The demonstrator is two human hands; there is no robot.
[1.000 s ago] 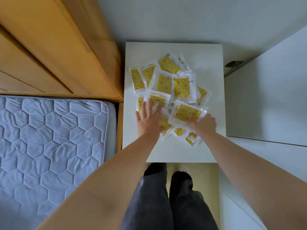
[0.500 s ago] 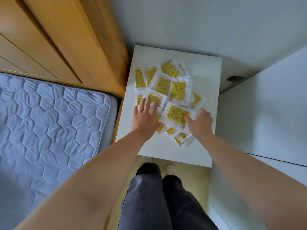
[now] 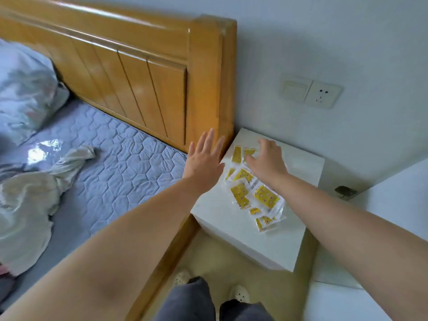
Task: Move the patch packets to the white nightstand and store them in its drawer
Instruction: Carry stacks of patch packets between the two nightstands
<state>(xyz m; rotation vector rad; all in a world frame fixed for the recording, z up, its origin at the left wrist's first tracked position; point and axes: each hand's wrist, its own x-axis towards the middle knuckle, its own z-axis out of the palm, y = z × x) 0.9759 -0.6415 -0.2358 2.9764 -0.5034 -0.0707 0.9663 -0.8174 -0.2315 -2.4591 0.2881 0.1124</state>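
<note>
Head view: looked down past two bare forearms into a bedside corner.
Patch packets (image 3: pixel 266 197): lay in a loose, overlapping pile on top of the white nightstand (image 3: pixel 231 225), yellow inside clear wrappers.
Left hand (image 3: pixel 203 158): hovered wide and empty, fingers straight and spread, at the nightstand's left edge beside the headboard post; could not tell whether it touched the pile.
Right hand (image 3: pixel 266 162): rested on the far end of the pile, fingers bent down onto the packets; could not tell whether any packet was gripped.
Headboard (image 3: pixel 150 72): stood in orange-brown wood just left of the nightstand.
Mattress (image 3: pixel 120 147): was quilted blue-grey and carried crumpled pale bedding (image 3: pixel 25 198) and a pillow (image 3: pixel 23 89).
Wall (image 3: pixel 324 31): bore a switch (image 3: pixel 294 88) and socket (image 3: pixel 323 95) above the nightstand.
Floor (image 3: pixel 231 262): showed dark trouser legs (image 3: pixel 192 300) and pale slippers (image 3: pixel 240 295).
</note>
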